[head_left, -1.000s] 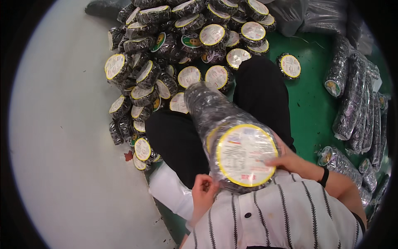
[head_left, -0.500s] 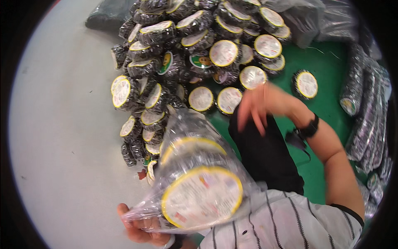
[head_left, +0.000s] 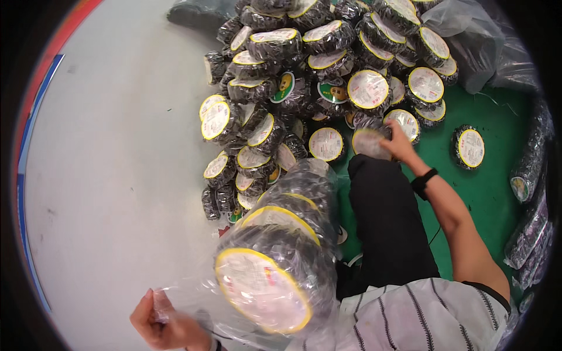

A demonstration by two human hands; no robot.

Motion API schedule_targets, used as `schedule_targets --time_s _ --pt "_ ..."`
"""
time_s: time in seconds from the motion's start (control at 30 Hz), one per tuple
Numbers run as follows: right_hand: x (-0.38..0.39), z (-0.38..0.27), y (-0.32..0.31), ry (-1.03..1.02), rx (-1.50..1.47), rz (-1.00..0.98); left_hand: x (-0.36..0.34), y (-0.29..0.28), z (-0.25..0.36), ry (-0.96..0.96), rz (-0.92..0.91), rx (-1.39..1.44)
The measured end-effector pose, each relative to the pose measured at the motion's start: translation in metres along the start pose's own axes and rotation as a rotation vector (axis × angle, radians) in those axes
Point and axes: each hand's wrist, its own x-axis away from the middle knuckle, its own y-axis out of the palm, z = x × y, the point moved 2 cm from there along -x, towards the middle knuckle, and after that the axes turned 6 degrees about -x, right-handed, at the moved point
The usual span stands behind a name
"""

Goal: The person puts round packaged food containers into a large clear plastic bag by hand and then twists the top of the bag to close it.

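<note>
My left hand (head_left: 167,326) pinches the mouth edge of a clear plastic bag (head_left: 190,295) at the lower left. Inside the bag, several round dark packets (head_left: 263,291) with white, yellow-rimmed labels sit stacked in a row, the nearest one facing me. Farther off, beyond my knee, my right hand (head_left: 401,143) closes on the right side of another round dark packet (head_left: 369,143), slightly blurred, at the near edge of the pile. The hand hides part of that packet.
A large heap of the same film-wrapped packets (head_left: 275,44) spreads ahead. One packet (head_left: 469,147) lies apart on the green floor (head_left: 451,205). Long filled plastic tubes (head_left: 530,169) line the right side. My black-trousered leg (head_left: 389,216) lies between the bag and my right arm.
My right hand was loose and blurred above my knee; now it grips a packet. My left hand has moved outward and down, drawing the bag's edge out. The view has shifted left.
</note>
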Motion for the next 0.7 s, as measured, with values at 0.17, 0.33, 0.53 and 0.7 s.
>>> schedule_targets --time_s 0.17,0.33,0.53,0.7 --pt "-0.011 -0.263 -0.167 -0.122 -1.036 0.357 -0.048 0.066 0.035 -0.301 -0.623 0.778" --pt "0.08 -0.416 -0.117 0.11 -1.064 -0.447 -0.022 0.02 0.087 -0.551 -0.41 1.165" --pt "0.302 -0.298 -0.121 0.193 -0.602 -0.198 0.156 0.022 0.063 0.463 -0.719 1.205" --pt "0.343 -0.313 -0.112 0.465 -0.72 -0.139 0.237 0.02 0.043 -0.669 -1.394 1.2"
